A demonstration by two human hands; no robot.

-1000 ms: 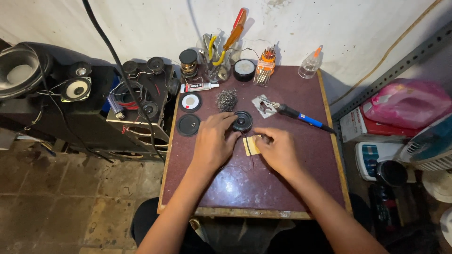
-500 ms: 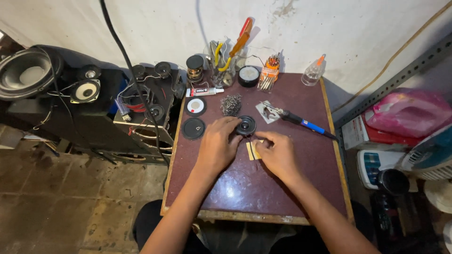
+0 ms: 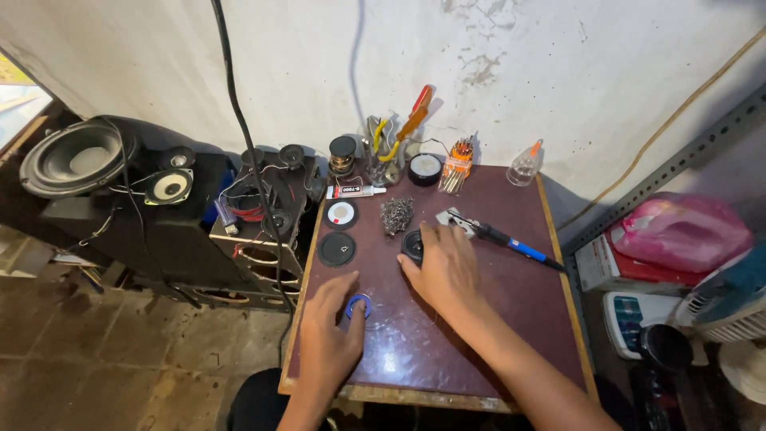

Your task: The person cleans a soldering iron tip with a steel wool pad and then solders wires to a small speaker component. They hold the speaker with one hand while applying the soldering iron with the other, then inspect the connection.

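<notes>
My left hand [image 3: 331,331] rests on the near left part of the dark red table [image 3: 479,351], its fingertips closed around a small blue ring [image 3: 358,305]. Farther back, my right hand [image 3: 445,267] lies palm down over a small black round speaker [image 3: 412,243], covering most of it. Whether its fingers grip the speaker I cannot tell. The two hands are apart.
Two black discs [image 3: 338,247], one with a white centre [image 3: 341,214], lie at the table's left. A wire-wool ball [image 3: 396,215], glue tube [image 3: 355,191], blue-handled soldering iron [image 3: 511,241], tool cup [image 3: 387,156], tape roll [image 3: 424,169] and bottle [image 3: 527,165] stand behind. Loudspeakers [image 3: 76,156] fill the left.
My left hand has pulled back from the speaker toward the near left of the table, onto the blue ring. My right hand has shifted left and forward over the speaker.
</notes>
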